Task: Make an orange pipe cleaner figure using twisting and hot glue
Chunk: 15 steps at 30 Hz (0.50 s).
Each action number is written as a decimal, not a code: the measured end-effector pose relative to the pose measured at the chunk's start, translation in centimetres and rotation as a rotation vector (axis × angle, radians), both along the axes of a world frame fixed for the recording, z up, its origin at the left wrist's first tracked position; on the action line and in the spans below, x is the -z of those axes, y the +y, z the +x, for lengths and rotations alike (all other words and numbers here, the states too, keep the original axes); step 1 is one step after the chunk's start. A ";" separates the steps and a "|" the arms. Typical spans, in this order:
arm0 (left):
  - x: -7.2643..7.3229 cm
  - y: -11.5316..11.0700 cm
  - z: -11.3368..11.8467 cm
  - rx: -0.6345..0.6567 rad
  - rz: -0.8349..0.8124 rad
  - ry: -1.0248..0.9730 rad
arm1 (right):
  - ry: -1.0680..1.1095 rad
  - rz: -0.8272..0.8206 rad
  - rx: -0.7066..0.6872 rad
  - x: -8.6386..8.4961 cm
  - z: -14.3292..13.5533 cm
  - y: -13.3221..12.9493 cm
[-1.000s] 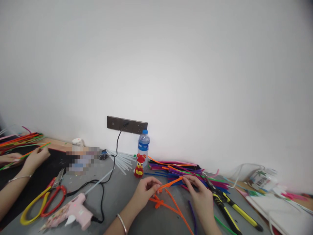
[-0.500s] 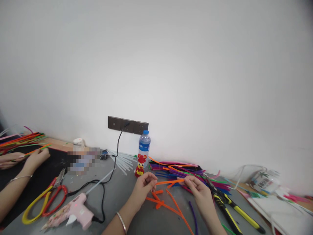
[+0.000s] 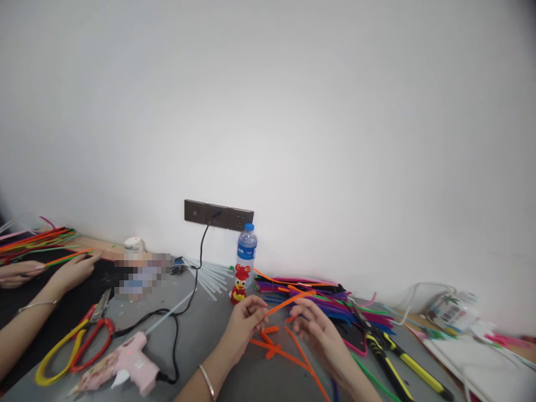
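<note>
right hand (image 3: 317,329) has let go of the orange strip (image 3: 291,301) since half a second ago; its fingers curve loosely apart just below the free end. left hand (image 3: 246,325) pinches the other end above the counter (image 3: 205,332). one capped bottle (image 3: 247,264) wears a blue label (image 3: 246,251), lettering too small to read. a tilted container (image 3: 467,310) shows a barcode (image 3: 450,314) and leafy print (image 3: 447,301), contents unclear.
</note>
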<state>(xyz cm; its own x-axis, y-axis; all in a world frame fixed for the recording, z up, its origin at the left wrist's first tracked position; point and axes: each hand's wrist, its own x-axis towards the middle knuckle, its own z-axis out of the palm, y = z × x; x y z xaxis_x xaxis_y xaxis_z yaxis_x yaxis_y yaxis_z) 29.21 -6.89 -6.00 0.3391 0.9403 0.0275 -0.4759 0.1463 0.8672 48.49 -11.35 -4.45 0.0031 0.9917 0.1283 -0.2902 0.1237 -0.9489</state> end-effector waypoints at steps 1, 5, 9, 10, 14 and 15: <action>0.0 -0.1 0.0 0.015 0.018 0.032 | -0.031 0.001 -0.022 0.1 -0.7 0.0; -0.1 -0.5 0.1 0.130 0.099 0.169 | -0.127 -0.030 -0.062 0.3 -2.4 -0.1; 0.0 -1.0 0.3 0.270 0.074 0.203 | -0.126 -0.057 0.005 0.0 -2.5 -0.3; 0.1 -1.1 0.4 0.304 0.060 0.206 | -0.125 -0.057 0.020 -0.2 -2.4 -0.3; 0.2 -1.5 0.5 0.416 0.004 0.213 | -0.123 -0.041 0.044 -0.3 -2.1 -0.4; 0.2 -1.6 0.5 0.430 -0.007 0.210 | -0.122 -0.039 0.044 -0.2 -2.1 -0.3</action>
